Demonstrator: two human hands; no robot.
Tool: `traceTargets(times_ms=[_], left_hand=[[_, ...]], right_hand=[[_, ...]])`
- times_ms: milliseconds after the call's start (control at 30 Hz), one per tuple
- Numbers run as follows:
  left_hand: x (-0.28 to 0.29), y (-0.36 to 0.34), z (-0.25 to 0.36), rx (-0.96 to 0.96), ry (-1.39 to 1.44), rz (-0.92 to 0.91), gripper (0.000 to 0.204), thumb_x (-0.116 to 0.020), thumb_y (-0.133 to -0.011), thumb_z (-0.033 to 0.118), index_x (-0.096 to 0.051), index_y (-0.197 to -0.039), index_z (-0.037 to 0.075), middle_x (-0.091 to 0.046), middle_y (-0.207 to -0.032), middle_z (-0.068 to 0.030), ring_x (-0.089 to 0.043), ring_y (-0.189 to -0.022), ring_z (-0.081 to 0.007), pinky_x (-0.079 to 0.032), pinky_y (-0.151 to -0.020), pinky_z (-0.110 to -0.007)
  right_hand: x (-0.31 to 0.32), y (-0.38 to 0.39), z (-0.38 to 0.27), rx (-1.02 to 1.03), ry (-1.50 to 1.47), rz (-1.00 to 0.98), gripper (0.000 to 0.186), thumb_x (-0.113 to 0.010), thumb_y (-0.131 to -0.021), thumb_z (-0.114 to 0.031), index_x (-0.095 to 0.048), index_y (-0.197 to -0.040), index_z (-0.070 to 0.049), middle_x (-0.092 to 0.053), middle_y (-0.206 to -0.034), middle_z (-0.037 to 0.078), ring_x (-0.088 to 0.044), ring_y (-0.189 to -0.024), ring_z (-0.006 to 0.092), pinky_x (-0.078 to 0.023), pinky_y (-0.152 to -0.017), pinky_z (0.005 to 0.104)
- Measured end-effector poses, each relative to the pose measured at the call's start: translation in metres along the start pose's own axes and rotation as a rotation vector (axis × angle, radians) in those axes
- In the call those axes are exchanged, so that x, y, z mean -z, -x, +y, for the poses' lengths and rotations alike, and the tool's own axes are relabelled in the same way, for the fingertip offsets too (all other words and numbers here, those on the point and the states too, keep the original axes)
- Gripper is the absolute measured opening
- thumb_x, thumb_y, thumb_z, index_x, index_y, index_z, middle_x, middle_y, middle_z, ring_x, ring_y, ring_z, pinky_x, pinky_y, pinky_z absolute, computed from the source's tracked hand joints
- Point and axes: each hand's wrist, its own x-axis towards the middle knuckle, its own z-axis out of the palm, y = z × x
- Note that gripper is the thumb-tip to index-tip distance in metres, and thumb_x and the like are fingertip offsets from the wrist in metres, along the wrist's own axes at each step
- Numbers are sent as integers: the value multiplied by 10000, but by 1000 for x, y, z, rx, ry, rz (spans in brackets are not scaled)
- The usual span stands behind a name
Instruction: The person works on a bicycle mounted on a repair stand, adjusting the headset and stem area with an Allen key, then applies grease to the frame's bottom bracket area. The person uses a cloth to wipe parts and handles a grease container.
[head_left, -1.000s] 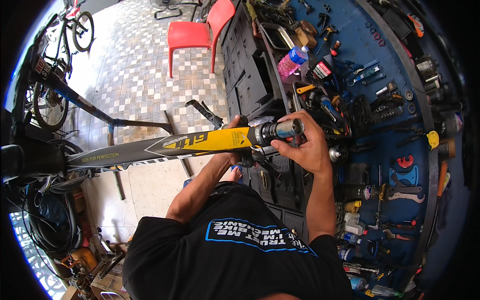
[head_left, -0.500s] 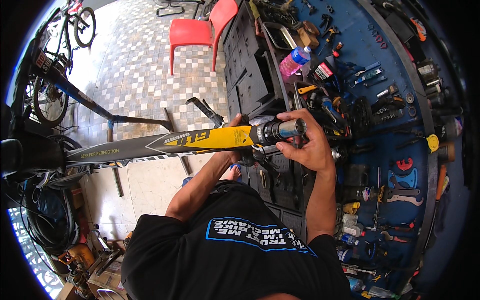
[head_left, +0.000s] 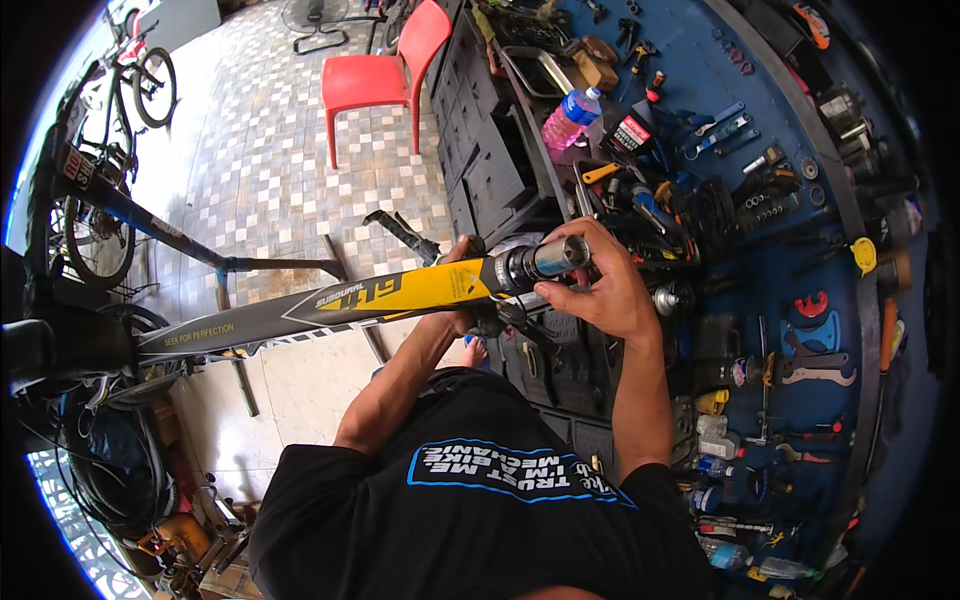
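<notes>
Head: right hand [head_left: 606,284] holds tube [head_left: 562,257]; frame [head_left: 385,292] half-hides left hand [head_left: 459,322], grip unclear; tools [head_left: 820,374] nearby.

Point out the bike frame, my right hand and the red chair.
Bike frame [head_left: 300,309]: head view, dark middle of its tube.
Right hand [head_left: 616,288]: head view, middle of the hand.
Red chair [head_left: 365,84]: head view, its seat.

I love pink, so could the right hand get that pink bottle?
Probably, with a stretch: nothing covers the pink bottle, and the yellow-handled tool on the way looks low enough to pass over. But the right hand is around the silver tube, so it would likely have to leave that first.
</notes>
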Motion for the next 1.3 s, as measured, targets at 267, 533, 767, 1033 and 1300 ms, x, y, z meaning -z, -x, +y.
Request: traceTargets(times_ms=[267, 533, 767, 1033, 1300], left_hand=[[7, -4, -2, -12, 80, -34, 518, -575, -985, 619, -704, -1102, 132, -785, -987, -103, -767, -881, -255, -608, -854, -459], [-16, 13, 4, 41, 61, -84, 538, -585, -974, 622, -705, -1120, 119, -785, -1002, -115, -766, -879, -265, -607, -857, -462], [-11, 9, 3, 4, 8, -49, 723, -502, -961, 718, -658, -1280, 88, -738, -1146, -157, -710, -995, -331, -562, -863, -563], [-21, 18, 4, 2, 26, -75, 554, -524, -1000, 633, -706, -1152, 132, -789, -987, -85, -762, -853, -231, -611, -795, -434], [-6, 4, -2, -57, -58, -27, 820, -524, -946, 728, -608, -1379, 37, -731, -1202, -171, -713, -1053, -314, -561, -906, -509]], right_hand=[[-1, 0, 0, 4, 22, 9, 499, -907, -740, -158, -644, -1156, -75, -632, -1044, 0, -532, -771, 70, -438, -619, 236], [0, 4, 3, -5, -8, -3, 640, -910, -727, -158, -618, -1292, -94, -645, -1084, 17, -577, -906, 82, -454, -672, 241], [10, -14, -26, 217, 122, -94, 973, -885, -696, -99, -450, -1566, -118, -679, -1214, 93, -631, -1117, 233, -514, -943, 348], [26, -34, -56, 152, 432, -357, 1011, -855, -720, -52, -387, -1610, -157, -711, -1186, 89, -672, -1102, 302, -535, -987, 427], [33, -36, -60, 95, 369, -403, 981, -851, -750, -37, -408, -1609, -207, -735, -1167, 92, -680, -1088, 309, -539, -985, 443]])
